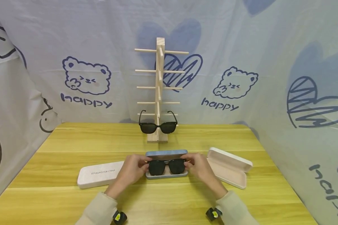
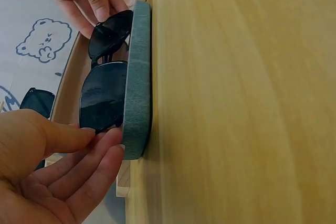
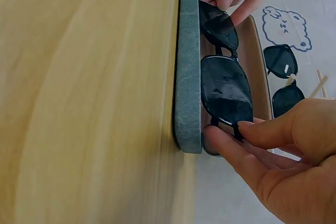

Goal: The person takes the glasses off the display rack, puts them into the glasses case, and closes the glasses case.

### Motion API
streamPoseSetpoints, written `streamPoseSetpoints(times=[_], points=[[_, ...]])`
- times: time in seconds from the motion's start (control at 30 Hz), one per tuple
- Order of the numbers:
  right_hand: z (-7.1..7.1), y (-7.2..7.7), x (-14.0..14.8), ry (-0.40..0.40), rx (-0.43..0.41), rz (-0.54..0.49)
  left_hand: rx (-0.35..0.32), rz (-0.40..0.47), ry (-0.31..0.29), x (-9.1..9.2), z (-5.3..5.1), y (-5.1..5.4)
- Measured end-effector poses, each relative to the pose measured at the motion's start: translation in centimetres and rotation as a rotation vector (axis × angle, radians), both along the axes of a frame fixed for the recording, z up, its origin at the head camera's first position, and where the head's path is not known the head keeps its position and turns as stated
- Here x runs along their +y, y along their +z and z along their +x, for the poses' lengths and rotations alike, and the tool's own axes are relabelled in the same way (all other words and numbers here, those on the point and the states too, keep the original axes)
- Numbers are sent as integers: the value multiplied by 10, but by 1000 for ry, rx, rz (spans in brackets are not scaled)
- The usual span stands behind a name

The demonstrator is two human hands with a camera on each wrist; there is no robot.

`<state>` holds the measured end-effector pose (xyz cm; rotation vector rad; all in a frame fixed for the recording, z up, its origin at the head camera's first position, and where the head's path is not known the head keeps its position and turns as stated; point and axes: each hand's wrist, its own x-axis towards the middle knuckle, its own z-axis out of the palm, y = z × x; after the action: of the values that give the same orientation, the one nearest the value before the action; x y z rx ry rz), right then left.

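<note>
Dark sunglasses (image 1: 176, 166) sit at the mouth of an open blue-grey glasses case (image 1: 166, 152), lenses facing me. My left hand (image 1: 133, 167) pinches their left end between thumb and fingers. At the opposite end, my right hand (image 1: 199, 166) pinches the frame near the hinge. In the left wrist view, the lower edge of the lenses (image 2: 105, 93) lies behind the case's front wall (image 2: 138, 77). The right wrist view has the right thumb and fingers (image 3: 268, 132) around the end of the frame. How far the temples are folded is hard to tell.
Behind the case stands a wooden display rack (image 1: 160, 72) with several pegs; another pair of sunglasses (image 1: 148, 128) hangs low on it. A closed white case (image 1: 98, 175) lies left of my left hand. An open white case (image 1: 233, 156) lies at the right on the wooden table (image 1: 163, 203).
</note>
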<state>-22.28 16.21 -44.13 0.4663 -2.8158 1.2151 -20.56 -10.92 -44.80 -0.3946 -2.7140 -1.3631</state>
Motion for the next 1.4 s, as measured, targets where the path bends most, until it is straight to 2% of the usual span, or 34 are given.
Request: streamPoseSetpoints(times=[0.23,0.43,0.6,0.83,0.97,1.27,1.4], points=[[-1,-4,-3,-26,64,49,-6,-26,1,1,-3,-4],[-1,-6,-6,-49,46,67,-12,-44,26,3,-4,-3],[-2,-7,-7,-79,15,25,-5,-46,49,3,-3,-2],[-1,-10,-9,-101,72,50,6,-62,63,4,-4,-4],[1,-9,-10,-85,46,49,11,-82,63,6,-3,-4],[2,-5,-14,-58,72,195,10,-163,86,11,-5,-6],[3,-3,-16,-66,72,228,24,-176,86,11,-5,-8]])
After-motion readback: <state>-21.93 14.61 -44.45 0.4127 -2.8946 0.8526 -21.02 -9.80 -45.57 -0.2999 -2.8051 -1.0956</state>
